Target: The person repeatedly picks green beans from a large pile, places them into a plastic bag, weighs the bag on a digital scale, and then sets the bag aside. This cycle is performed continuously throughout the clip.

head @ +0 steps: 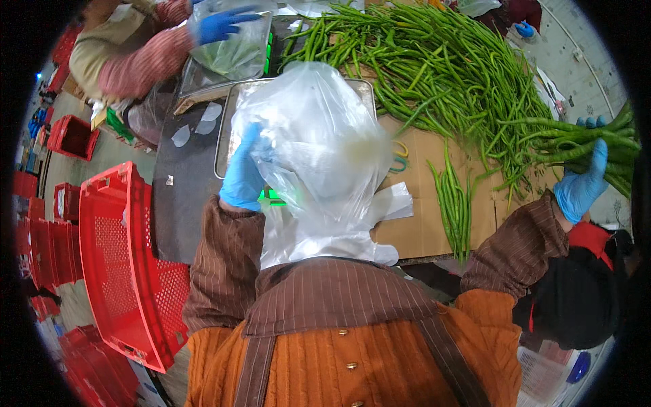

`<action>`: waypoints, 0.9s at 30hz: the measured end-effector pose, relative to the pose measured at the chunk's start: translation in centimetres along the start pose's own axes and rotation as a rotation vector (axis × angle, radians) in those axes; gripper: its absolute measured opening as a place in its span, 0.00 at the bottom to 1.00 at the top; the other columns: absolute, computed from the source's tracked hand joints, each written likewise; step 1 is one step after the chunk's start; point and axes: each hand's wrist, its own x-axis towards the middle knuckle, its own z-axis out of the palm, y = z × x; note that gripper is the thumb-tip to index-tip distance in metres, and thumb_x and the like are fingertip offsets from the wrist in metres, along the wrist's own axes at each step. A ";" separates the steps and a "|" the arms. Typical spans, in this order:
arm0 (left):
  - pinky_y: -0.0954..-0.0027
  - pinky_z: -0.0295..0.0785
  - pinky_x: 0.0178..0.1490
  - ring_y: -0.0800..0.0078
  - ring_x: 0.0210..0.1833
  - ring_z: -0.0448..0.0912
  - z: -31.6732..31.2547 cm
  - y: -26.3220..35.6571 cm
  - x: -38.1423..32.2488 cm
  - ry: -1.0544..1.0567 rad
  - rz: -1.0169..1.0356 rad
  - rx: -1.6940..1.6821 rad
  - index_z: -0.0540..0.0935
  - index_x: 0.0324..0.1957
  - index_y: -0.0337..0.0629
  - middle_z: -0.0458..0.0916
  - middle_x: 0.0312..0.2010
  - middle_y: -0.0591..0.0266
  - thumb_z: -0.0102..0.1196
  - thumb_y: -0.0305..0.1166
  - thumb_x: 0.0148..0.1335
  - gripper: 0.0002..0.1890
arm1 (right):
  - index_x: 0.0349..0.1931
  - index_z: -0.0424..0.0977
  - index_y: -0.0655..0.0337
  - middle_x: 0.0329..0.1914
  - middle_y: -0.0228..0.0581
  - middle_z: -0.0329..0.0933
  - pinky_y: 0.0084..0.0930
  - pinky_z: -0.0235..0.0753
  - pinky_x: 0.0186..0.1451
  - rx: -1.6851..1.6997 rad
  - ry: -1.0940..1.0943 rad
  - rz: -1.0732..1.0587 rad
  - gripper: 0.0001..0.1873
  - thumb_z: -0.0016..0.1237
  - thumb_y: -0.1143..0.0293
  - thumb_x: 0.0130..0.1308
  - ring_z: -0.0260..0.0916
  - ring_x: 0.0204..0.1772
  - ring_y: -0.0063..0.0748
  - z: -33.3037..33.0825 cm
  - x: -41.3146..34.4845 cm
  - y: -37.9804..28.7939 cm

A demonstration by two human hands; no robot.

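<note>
My left hand (243,170), in a light blue glove, grips the side of a clear plastic bag (325,132). The bag is puffed out over a metal tray (375,94) on a scale, whose green display lights show below. At the far right my right hand (582,175), gloved too, is closed round a bunch of long green peppers (595,140). A large heap of long green peppers (447,66) covers the back of the table. A smaller bunch of green peppers (452,206) lies on the cardboard (409,229) near the front edge.
Scissors (399,157) lie partly behind the bag. White plastic bags (330,249) are stacked at the table's front edge. A red plastic crate (135,264) stands at the left. A co-worker's blue-gloved hand (221,25) is over another tray at the back left.
</note>
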 end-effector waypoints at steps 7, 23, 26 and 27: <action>0.77 0.67 0.35 0.80 0.30 0.70 -1.1 -0.9 1.2 0.162 -0.012 0.381 0.74 0.50 0.43 0.74 0.32 0.70 0.53 0.30 0.58 0.16 | 0.59 0.63 0.65 0.54 0.42 0.70 0.31 0.66 0.61 0.198 -0.784 0.282 0.29 0.52 0.67 0.56 0.67 0.56 0.35 10.8 -8.0 2.2; 0.81 0.70 0.37 0.82 0.32 0.72 -3.5 5.0 -6.3 0.255 0.418 0.364 0.73 0.54 0.37 0.77 0.38 0.67 0.45 0.38 0.69 0.18 | 0.60 0.62 0.48 0.52 0.44 0.72 0.35 0.72 0.53 -0.030 -1.684 -0.220 0.39 0.60 0.61 0.44 0.72 0.51 0.47 22.2 -23.7 15.0; 0.84 0.60 0.29 0.87 0.27 0.66 -1.9 6.4 -8.0 0.373 0.678 0.738 0.79 0.47 0.38 0.74 0.30 0.75 0.49 0.34 0.67 0.13 | 0.61 0.63 0.51 0.53 0.43 0.72 0.33 0.71 0.55 -0.069 -1.705 -0.222 0.38 0.58 0.64 0.45 0.72 0.51 0.42 22.3 -22.1 13.9; 0.84 0.59 0.29 0.87 0.28 0.66 -1.2 6.8 -8.6 0.410 0.761 0.843 0.79 0.47 0.37 0.74 0.30 0.74 0.50 0.33 0.66 0.12 | 0.60 0.64 0.52 0.53 0.42 0.73 0.32 0.70 0.56 -0.086 -1.790 -0.075 0.37 0.58 0.64 0.45 0.72 0.50 0.39 22.4 -21.4 13.3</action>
